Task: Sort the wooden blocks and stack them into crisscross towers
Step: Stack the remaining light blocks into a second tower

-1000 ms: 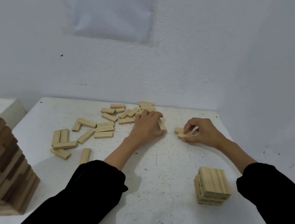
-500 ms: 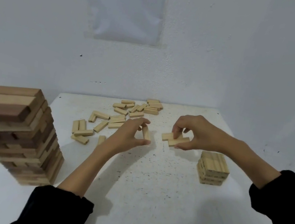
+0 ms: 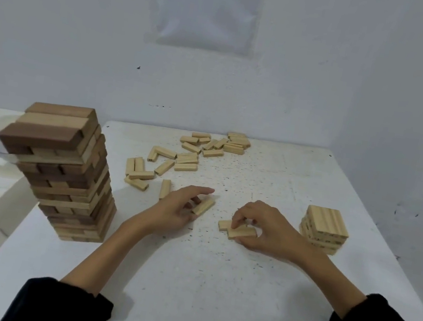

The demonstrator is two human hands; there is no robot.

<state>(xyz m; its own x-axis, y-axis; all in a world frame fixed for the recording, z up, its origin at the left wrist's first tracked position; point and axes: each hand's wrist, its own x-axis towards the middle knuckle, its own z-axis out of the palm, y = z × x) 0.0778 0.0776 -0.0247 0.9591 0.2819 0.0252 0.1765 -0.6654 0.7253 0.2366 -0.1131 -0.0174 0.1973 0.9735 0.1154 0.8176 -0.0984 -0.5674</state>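
Notice (image 3: 204,13) print illegible; left hand (image 3: 176,213) holds block (image 3: 204,206), right hand (image 3: 268,231) pinches pair (image 3: 241,232).

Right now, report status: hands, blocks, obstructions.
Left hand holds one pale wooden block. Right hand pinches two pale wooden blocks. Short pale crisscross stack beside right hand, nothing between.

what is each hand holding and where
Left hand pinches one small block by its near end; right hand grips two small blocks across their long sides.
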